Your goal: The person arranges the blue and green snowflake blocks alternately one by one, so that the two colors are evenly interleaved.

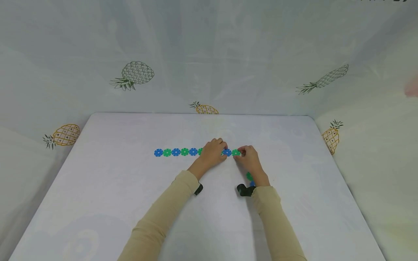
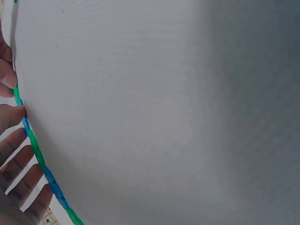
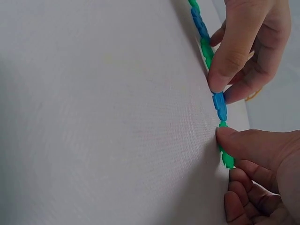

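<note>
A row of flat, notched plastic snowflake discs [image 1: 176, 152], alternating blue and green, runs left to right across the table. My left hand [image 1: 213, 152] covers part of the row and pinches it near its right end, thumb and fingertip on a blue disc [image 3: 219, 106]. My right hand [image 1: 250, 159] pinches the green end disc [image 1: 236, 152] between thumb and fingers, right beside that blue one. The two discs touch edge to edge; whether they are fully slotted together I cannot tell. In the left wrist view, the left fingers [image 2: 21, 164] spread along the chain.
Near my right wrist lie a loose green disc [image 1: 249, 176] and a blue disc [image 1: 252, 183], partly hidden by the hand and wrist camera [image 1: 245, 190]. The white table [image 1: 130, 203] meets a pineapple-printed cloth [image 1: 209, 79] at the back and sides.
</note>
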Available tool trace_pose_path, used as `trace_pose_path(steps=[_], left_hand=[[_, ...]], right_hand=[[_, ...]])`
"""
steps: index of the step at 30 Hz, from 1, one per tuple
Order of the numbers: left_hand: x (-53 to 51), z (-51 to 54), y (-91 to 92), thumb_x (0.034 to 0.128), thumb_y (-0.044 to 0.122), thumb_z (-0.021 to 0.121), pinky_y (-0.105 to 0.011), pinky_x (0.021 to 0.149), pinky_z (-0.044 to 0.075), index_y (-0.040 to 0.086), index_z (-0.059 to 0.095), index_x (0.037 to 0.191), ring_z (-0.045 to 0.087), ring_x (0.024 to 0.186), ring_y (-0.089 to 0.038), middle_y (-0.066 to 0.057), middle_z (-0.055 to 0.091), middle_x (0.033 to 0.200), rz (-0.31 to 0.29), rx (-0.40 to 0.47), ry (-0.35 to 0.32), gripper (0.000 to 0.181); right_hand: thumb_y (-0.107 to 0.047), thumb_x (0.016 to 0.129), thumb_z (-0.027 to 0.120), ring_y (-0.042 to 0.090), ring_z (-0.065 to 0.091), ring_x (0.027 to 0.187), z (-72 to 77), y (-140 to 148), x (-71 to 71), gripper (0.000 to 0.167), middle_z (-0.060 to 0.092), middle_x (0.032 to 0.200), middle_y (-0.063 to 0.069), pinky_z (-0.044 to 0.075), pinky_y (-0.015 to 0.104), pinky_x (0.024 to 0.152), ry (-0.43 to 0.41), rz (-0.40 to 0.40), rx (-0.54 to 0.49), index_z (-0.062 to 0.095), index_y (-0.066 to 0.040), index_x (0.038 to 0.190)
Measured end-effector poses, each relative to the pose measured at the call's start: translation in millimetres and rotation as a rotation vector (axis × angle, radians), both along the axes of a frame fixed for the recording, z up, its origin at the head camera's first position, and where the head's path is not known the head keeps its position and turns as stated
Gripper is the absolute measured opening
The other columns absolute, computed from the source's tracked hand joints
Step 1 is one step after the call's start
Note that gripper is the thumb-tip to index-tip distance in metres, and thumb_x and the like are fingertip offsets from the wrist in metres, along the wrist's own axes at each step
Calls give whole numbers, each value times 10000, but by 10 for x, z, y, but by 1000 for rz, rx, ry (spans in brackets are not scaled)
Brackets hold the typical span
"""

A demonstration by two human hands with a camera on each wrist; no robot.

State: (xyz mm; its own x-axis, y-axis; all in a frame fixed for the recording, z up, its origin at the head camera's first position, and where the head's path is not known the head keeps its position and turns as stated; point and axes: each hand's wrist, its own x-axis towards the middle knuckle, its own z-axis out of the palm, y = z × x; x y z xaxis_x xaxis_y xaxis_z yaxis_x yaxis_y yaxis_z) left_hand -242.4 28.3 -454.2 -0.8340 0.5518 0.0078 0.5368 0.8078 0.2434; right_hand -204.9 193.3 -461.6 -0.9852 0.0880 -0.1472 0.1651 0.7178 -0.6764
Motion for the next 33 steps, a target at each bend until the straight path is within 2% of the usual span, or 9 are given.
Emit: trace_pose_path(steps=[23, 33], left_hand=[[6, 16, -2, 866, 328, 636, -333, 879, 477, 157, 621, 1113, 525, 1023, -187, -14, 576, 1099, -4, 0, 10, 300], [4, 10, 0, 866, 338, 635, -336, 881, 479, 159, 617, 1117, 528, 1019, -188, -14, 579, 1107, -5, -7, 10, 309]], right_hand=[[-140, 842, 657, 276, 485, 913, -16, 14, 12, 339, 503, 1023, 182, 434, 393, 816, 40, 19, -25, 561, 43, 1111], [-150, 846, 653, 280, 489, 943, -19, 11, 6, 349, 502, 1045, 184, 439, 401, 846, 25, 14, -18, 560, 38, 1125]])
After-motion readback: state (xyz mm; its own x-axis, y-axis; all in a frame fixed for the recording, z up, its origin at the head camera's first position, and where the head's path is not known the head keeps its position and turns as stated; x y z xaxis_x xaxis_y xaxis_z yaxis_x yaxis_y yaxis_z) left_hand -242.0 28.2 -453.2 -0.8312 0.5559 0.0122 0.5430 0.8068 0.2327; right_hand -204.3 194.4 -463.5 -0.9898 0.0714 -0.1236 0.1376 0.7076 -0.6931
